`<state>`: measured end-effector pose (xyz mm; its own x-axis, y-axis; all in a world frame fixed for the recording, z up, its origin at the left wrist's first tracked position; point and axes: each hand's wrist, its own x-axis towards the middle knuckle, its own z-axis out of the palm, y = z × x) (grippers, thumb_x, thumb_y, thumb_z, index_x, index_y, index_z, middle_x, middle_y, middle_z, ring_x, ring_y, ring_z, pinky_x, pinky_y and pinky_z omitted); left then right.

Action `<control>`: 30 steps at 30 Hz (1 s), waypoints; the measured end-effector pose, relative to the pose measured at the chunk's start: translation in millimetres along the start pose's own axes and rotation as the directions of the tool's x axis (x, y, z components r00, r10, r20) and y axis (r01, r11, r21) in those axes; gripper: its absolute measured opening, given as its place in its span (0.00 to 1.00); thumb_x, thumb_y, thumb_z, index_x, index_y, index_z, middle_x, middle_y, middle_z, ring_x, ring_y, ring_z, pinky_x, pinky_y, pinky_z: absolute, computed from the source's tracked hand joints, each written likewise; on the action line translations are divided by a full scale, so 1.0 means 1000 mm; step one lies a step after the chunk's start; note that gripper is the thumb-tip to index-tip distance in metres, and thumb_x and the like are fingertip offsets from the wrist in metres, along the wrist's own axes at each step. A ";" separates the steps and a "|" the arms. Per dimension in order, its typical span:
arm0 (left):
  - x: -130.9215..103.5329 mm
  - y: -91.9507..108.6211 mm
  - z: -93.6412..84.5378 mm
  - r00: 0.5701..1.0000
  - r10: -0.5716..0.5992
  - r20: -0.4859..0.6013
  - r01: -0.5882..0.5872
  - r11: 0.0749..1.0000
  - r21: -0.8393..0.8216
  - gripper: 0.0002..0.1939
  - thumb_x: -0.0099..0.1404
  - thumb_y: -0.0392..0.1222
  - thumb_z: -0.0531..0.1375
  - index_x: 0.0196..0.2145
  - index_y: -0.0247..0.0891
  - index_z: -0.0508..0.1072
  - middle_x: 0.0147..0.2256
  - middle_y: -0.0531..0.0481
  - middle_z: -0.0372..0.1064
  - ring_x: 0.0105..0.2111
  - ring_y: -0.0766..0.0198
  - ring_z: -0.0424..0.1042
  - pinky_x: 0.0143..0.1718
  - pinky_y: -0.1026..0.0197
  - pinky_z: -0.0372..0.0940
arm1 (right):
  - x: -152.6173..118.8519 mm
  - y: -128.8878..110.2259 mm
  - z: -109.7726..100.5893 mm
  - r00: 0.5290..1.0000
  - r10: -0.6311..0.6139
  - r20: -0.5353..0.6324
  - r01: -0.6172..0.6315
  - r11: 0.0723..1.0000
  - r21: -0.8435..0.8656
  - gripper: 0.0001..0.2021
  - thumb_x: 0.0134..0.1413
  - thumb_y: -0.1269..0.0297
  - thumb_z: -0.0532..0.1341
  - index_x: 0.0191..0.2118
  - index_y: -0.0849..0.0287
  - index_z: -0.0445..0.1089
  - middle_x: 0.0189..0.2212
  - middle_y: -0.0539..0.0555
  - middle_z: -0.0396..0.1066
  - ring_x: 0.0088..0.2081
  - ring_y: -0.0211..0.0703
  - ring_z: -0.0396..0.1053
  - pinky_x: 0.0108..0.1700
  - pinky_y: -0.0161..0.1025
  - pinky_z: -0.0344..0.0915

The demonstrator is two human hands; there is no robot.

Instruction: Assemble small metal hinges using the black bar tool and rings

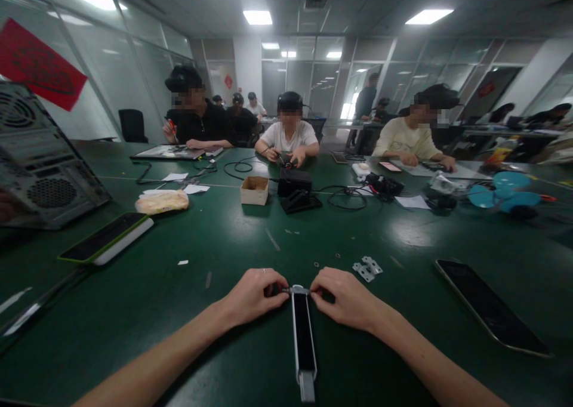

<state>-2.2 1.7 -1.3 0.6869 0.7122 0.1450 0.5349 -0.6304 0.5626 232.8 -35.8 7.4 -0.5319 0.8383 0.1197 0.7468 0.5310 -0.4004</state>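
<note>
A long, narrow device (304, 335) with a black face and pale edges lies on the green table, pointing away from me. Across its far end is a small metal piece (299, 289). My left hand (257, 296) pinches the left end of this piece between thumb and fingers. On the opposite side, my right hand (342, 296) has its thumb and fingertips closed at the right end. Beyond my right hand lie thin metal plates with holes (367, 268), near two tiny rings (316, 264).
A phone (492, 305) lies at the right, a green-edged device (105, 238) at the left. Farther back are a small box (255, 191), a black stand (295, 192), cables and a blue fan-shaped object (505, 191). A computer case (49, 162) stands far left. People sit across the table.
</note>
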 end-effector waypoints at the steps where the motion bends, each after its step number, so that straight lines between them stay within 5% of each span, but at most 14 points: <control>1: 0.000 0.000 0.000 1.000 0.000 -0.003 0.000 1.000 0.000 0.06 0.61 0.38 0.61 0.37 0.37 0.74 0.28 0.54 0.69 0.25 0.69 0.66 0.28 0.68 0.60 | 0.000 -0.001 -0.001 1.000 0.004 0.005 -0.004 1.000 0.000 0.06 0.56 0.70 0.57 0.34 0.61 0.71 0.31 0.53 0.70 0.32 0.39 0.66 0.35 0.36 0.63; 21: 0.000 -0.003 0.005 1.000 0.016 -0.022 -0.016 1.000 0.003 0.06 0.61 0.37 0.58 0.36 0.37 0.73 0.28 0.54 0.67 0.25 0.68 0.65 0.27 0.68 0.59 | 0.000 -0.002 -0.010 1.000 -0.008 -0.002 0.008 0.999 -0.039 0.05 0.54 0.69 0.58 0.33 0.60 0.72 0.30 0.52 0.71 0.32 0.40 0.67 0.36 0.36 0.63; 30: -0.001 -0.009 0.003 1.000 0.009 0.010 -0.009 0.999 -0.037 0.08 0.62 0.39 0.57 0.37 0.38 0.73 0.29 0.53 0.68 0.27 0.67 0.65 0.28 0.67 0.59 | -0.010 0.059 -0.047 0.949 0.211 -0.232 -0.266 0.934 -0.238 0.10 0.59 0.69 0.53 0.38 0.62 0.71 0.35 0.56 0.71 0.36 0.43 0.68 0.41 0.40 0.65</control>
<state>-5.6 5.7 -9.0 0.6969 0.7030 0.1418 0.5102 -0.6249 0.5908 300.8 -7.5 24.9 -0.2544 0.9369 0.2400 0.9342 0.3022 -0.1896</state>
